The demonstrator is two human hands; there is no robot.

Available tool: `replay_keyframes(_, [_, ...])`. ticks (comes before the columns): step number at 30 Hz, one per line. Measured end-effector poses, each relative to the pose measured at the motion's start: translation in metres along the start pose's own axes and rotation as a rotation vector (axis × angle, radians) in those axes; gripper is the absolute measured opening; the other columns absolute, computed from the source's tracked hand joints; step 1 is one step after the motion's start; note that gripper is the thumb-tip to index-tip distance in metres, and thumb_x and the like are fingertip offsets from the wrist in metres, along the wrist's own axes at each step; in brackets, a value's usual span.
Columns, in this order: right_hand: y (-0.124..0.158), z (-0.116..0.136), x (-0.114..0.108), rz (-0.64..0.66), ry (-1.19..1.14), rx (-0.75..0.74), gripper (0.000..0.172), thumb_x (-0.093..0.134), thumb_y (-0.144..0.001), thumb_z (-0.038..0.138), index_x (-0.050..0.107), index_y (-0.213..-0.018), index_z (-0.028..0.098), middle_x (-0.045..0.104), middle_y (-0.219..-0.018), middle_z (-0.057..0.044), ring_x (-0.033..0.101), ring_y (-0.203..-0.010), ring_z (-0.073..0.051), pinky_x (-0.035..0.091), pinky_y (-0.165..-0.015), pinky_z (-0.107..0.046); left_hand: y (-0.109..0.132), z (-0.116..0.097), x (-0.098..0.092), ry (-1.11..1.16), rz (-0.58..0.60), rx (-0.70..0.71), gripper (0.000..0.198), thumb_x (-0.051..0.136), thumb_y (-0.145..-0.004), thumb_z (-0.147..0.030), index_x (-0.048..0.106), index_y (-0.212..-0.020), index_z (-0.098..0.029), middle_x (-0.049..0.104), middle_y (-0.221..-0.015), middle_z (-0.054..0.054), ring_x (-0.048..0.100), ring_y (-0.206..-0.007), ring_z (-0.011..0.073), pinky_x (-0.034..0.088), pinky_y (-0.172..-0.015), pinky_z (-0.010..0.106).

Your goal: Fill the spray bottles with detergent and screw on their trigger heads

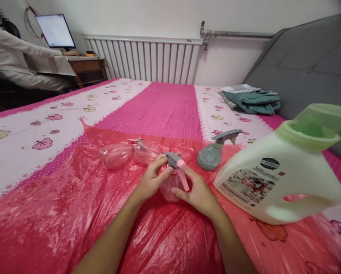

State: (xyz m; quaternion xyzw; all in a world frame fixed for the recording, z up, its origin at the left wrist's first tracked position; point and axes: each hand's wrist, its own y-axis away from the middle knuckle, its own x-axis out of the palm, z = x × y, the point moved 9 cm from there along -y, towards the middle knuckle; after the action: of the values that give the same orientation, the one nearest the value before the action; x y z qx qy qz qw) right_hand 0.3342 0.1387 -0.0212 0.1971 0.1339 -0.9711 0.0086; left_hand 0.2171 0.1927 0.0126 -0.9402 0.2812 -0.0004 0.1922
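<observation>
In front of me a clear pink spray bottle with a grey and pink trigger head stands upright on a red plastic sheet. My left hand is closed around the left side of its neck and head. My right hand grips the right side, its thumb across the bottle's body and its fingers partly hidden behind the pink trigger. To the right stands a second spray bottle, bluish with a grey head. Two clear bottles, a left one and a right one, lie on their sides beyond my left hand.
A large white detergent jug with a green cap stands close on the right. Folded clothes lie by the grey headboard. A radiator lines the wall. At far left a person sits at a desk with a monitor.
</observation>
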Motion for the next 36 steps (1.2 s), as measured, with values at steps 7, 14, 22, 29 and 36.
replay_keyframes(7, [-0.001, -0.001, 0.0, -0.006, -0.04, -0.004, 0.072, 0.077, -0.078, 0.03, 0.049, -0.144, 0.033, 0.048, -0.142, 0.0, 0.045, -0.134, -0.02, 0.036, -0.116, -0.037, 0.001, 0.009, -0.001, 0.256, -0.052, -0.035, 0.024, 0.07, -0.089, -0.035, 0.067, -0.109, -0.022, 0.068, -0.101, 0.003, 0.063, -0.096, 0.0181, 0.05, -0.087, 0.026])
replay_keyframes(14, [0.0, -0.006, 0.001, 0.007, -0.001, 0.039, 0.067, 0.078, -0.078, 0.042, 0.053, -0.139, 0.028, 0.049, -0.141, -0.001, 0.047, -0.131, -0.021, 0.037, -0.115, -0.04, 0.001, 0.019, -0.002, 0.207, -0.038, -0.072, 0.039, 0.066, -0.089, -0.043, 0.067, -0.121, -0.02, 0.069, -0.111, 0.008, 0.064, -0.104, 0.0247, 0.05, -0.094, 0.035])
replay_keyframes(22, [0.002, -0.008, -0.002, -0.003, -0.17, 0.054, 0.087, 0.083, -0.076, 0.049, 0.04, -0.148, 0.029, 0.041, -0.147, -0.003, 0.04, -0.137, -0.021, 0.032, -0.12, -0.04, 0.0, 0.009, 0.006, 0.144, 0.068, -0.051, 0.045, 0.064, -0.089, -0.052, 0.068, -0.121, -0.021, 0.069, -0.116, 0.008, 0.061, -0.108, 0.0254, 0.048, -0.097, 0.034])
replay_keyframes(29, [-0.004, 0.032, -0.025, -0.175, -0.367, -0.154, 0.055, 0.051, -0.104, 0.043, 0.031, -0.154, 0.034, 0.034, -0.153, 0.0, 0.032, -0.143, -0.015, 0.028, -0.123, -0.036, 0.0, 0.004, 0.013, 0.11, 0.1, -0.061, 0.045, 0.061, -0.09, -0.056, 0.07, -0.118, -0.022, 0.07, -0.114, 0.007, 0.062, -0.104, 0.0258, 0.048, -0.096, 0.036])
replay_keyframes(36, [-0.013, 0.053, -0.027, -0.186, -0.206, -0.277, 0.028, 0.056, -0.101, 0.035, 0.06, -0.129, 0.031, 0.052, -0.131, -0.001, 0.047, -0.128, -0.016, 0.036, -0.115, -0.031, 0.001, 0.013, 0.011, 0.168, 0.056, -0.132, 0.047, 0.067, -0.084, -0.057, 0.072, -0.113, -0.021, 0.072, -0.109, 0.007, 0.064, -0.106, 0.0277, 0.05, -0.095, 0.036])
